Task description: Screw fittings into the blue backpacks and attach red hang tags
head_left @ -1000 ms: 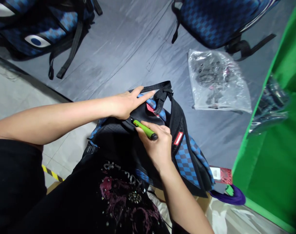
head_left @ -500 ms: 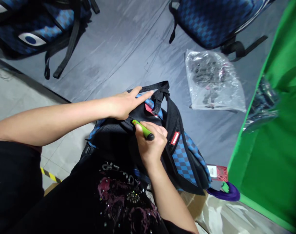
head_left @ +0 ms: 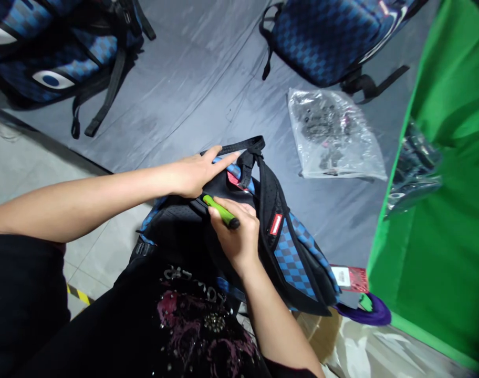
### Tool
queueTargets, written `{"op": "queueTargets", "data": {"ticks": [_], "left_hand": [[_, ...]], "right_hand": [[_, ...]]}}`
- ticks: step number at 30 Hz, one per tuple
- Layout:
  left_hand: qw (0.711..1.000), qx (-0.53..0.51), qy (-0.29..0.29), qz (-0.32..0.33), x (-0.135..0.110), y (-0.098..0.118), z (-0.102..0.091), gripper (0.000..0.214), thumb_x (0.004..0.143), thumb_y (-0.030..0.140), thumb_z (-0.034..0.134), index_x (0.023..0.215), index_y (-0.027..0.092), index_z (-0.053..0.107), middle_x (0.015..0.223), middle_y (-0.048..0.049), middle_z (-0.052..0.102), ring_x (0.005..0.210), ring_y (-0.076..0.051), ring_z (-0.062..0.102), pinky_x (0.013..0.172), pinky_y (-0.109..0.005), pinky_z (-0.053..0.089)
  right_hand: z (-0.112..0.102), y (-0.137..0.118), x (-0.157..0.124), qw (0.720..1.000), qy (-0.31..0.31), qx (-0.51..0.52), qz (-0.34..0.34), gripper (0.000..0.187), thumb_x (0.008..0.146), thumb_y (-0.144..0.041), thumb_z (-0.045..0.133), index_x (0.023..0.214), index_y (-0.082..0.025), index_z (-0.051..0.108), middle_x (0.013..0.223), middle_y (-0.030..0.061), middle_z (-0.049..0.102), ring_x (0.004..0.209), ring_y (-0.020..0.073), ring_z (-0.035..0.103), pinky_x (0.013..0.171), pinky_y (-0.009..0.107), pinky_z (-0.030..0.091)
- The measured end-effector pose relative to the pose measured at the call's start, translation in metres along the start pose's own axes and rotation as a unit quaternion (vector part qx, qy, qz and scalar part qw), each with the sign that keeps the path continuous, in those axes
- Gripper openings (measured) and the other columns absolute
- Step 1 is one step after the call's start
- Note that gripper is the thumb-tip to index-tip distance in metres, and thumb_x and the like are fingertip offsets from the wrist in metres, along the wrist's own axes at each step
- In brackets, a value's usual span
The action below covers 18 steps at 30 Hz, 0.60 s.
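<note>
Where the dark shirt [head_left: 192, 320] with its glittering print fills the near edge, a black-and-blue checkered backpack [head_left: 294, 260] sits close against it, its upper part reaching over the near side of the gray tabletop [head_left: 192, 68]. Over the backpack, the right hand [head_left: 239, 231] has its fingers wrapped around a lime-green tool [head_left: 219, 210] with a black butt end. The tool's front end points toward the black cloth just beside the left hand [head_left: 194, 173]; whether it touches is too small to tell. The left hand lies across the top of the backpack, two fingers spread apart; the others are hidden, so I cannot tell whether they pinch the cloth. Just past these fingers stands a black webbing loop [head_left: 241, 146]. A red label [head_left: 276, 224] marks the shoulder strap, and a red-and-white tag [head_left: 350, 278] shows at the backpack's right end, above a purple ring [head_left: 369, 314]. Farther off lies a clear plastic bag [head_left: 336, 139] with dark print, near the green fabric [head_left: 432, 252] at right. Beyond it rests a second checkered backpack [head_left: 318, 44]; at far left lies another, eye-printed backpack [head_left: 85, 65].
</note>
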<state>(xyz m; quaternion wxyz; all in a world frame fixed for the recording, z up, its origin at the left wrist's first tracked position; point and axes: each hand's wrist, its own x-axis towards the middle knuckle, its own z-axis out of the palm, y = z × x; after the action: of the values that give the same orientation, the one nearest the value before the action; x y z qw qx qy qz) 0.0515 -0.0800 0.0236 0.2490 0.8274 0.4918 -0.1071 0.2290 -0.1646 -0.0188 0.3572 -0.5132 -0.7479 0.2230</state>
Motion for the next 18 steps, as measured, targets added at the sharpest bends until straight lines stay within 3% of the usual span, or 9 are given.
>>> {"op": "queueTargets", "data": {"ticks": [5, 10, 18], "left_hand": [[1.0, 0.01, 0.01, 0.003, 0.0, -0.001, 0.002, 0.115, 0.075, 0.008, 0.057, 0.155, 0.038, -0.02, 0.166, -0.0144, 0.002, 0.124, -0.03, 0.054, 0.095, -0.039, 0.049], [1.0, 0.013, 0.0, -0.004, -0.001, 0.002, -0.002, 0.114, 0.076, 0.009, 0.059, 0.155, 0.036, -0.019, 0.166, -0.0153, 0.0, 0.129, -0.03, 0.051, 0.098, -0.038, 0.048], [1.0, 0.002, -0.011, -0.014, -0.003, 0.004, -0.004, 0.115, 0.075, 0.006, 0.059, 0.155, 0.035, -0.019, 0.167, -0.0149, -0.004, 0.133, -0.029, 0.047, 0.104, -0.036, 0.045]], "right_hand": [[-0.005, 0.0, 0.0, 1.0, -0.019, -0.009, 0.016, 0.016, 0.088, -0.027, 0.066, 0.1, -0.022, 0.074, 0.1, 0.0051, 0.078, 0.092, 0.0217, 0.074, 0.087, 0.04, 0.047], [-0.013, 0.002, 0.006, 0.993, -0.107, 0.038, -0.001, 0.024, 0.086, -0.017, 0.064, 0.106, -0.025, 0.073, 0.108, 0.0032, 0.077, 0.102, 0.021, 0.071, 0.091, 0.04, 0.049], [-0.023, 0.006, 0.018, 0.982, -0.177, 0.038, -0.047, 0.034, 0.083, -0.007, 0.062, 0.108, -0.027, 0.074, 0.114, 0.0024, 0.075, 0.111, 0.0215, 0.068, 0.097, 0.041, 0.048]]}}
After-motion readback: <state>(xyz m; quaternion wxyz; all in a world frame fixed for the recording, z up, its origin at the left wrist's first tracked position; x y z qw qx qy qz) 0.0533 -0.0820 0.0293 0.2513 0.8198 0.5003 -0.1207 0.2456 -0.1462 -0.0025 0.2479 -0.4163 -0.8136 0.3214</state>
